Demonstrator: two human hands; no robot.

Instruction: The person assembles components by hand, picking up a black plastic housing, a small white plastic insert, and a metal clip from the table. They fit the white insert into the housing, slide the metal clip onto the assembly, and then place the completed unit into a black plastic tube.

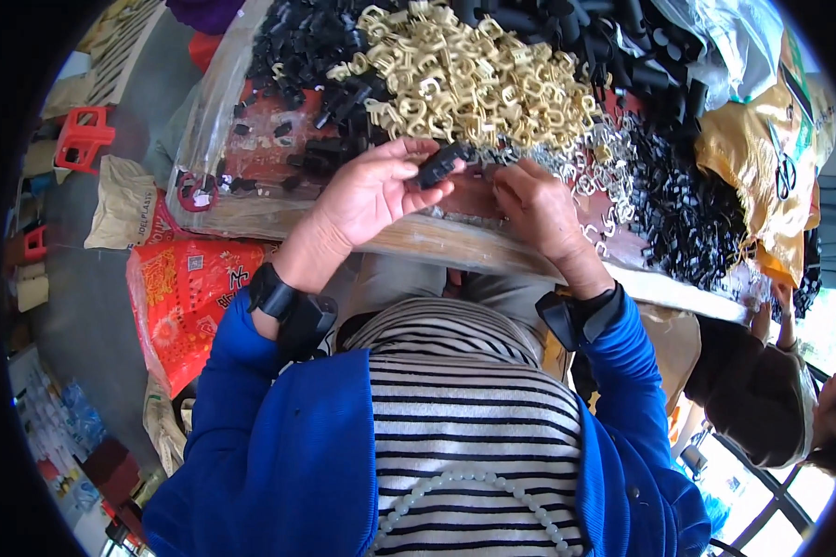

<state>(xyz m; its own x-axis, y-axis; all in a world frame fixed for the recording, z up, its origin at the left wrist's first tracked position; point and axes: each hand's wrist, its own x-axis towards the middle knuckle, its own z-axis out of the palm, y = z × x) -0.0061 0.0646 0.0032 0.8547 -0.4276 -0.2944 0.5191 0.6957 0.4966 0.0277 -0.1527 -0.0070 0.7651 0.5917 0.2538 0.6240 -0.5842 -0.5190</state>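
The left hand (372, 190) holds a small black plastic part (439, 164) between the thumb and the fingertips (416, 147), just at the near edge of the pile of cream-coloured clips (474, 79). The part is longer than it is wide, and its long axis runs on a slant, from lower left to upper right, so that the free upper end points toward the right hand (536, 206). The fingers of the left hand are closed on the lower end of the part; the upper end stands free past the fingertips. The right hand is just beside this free end, to the right of it and a little lower, and its fingers are curled inward. I cannot tell if they grasp something small or only press together, because the back of the hand hides the tips. So the part lies between the two hands, held by the left one and nearly touching the right one. In relation to the cream pile, both hands are on the near side of it, over the clear plastic sheet (215, 111) that covers the table. Loose black pieces (293, 46) lie to the left of the cream pile, and a heap of small whitish clips (613, 176) lies to the right of it, close to the right hand.
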